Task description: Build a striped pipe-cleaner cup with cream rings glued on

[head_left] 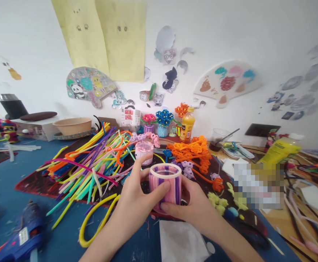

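The cup [173,193] is striped lengthwise in pinks and purples beneath a whitish rim [165,177]. The fuzzy stems [93,160] mix yellow, orange, purple, mint, pink and white. The looped flowers [195,156] are bright orange; the glue gun [30,227] is blue with a white label [23,236]. The surface [63,245] is deep blue, the wall sheets [124,51] pale yellow.

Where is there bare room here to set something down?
Mostly bare: the blue tabletop between the white strips and the blue glue gun, and a smaller patch between that gun and the yellow loop. Crowded: the dark mat, with colourful stems left of the striped cup and orange flowers to its right.
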`<state>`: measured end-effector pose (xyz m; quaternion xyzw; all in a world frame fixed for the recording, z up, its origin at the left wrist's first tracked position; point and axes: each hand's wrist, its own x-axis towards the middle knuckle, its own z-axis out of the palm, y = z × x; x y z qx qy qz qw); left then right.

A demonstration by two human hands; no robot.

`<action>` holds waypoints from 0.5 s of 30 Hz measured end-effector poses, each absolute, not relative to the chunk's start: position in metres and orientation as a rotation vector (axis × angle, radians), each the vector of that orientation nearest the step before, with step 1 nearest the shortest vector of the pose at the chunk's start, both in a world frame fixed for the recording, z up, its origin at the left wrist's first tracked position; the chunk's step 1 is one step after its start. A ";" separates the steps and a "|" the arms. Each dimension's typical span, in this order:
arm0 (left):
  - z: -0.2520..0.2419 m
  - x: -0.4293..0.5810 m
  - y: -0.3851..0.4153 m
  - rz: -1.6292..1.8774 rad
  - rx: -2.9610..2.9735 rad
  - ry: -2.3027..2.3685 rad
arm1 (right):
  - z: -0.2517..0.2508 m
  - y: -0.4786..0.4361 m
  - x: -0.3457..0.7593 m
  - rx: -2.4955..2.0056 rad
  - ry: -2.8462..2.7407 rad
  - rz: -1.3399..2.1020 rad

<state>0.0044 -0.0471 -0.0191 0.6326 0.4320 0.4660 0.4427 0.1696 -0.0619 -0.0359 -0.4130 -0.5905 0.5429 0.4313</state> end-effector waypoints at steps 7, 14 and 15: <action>-0.018 0.003 -0.048 1.126 1.552 1.025 | -0.037 -0.061 0.172 -1.032 -1.457 1.315; -0.007 -0.009 -0.046 1.273 1.784 1.108 | -0.035 -0.063 0.173 -0.909 -1.268 1.395; -0.007 -0.010 -0.046 1.301 1.848 1.136 | -0.034 -0.063 0.174 -0.916 -1.256 1.408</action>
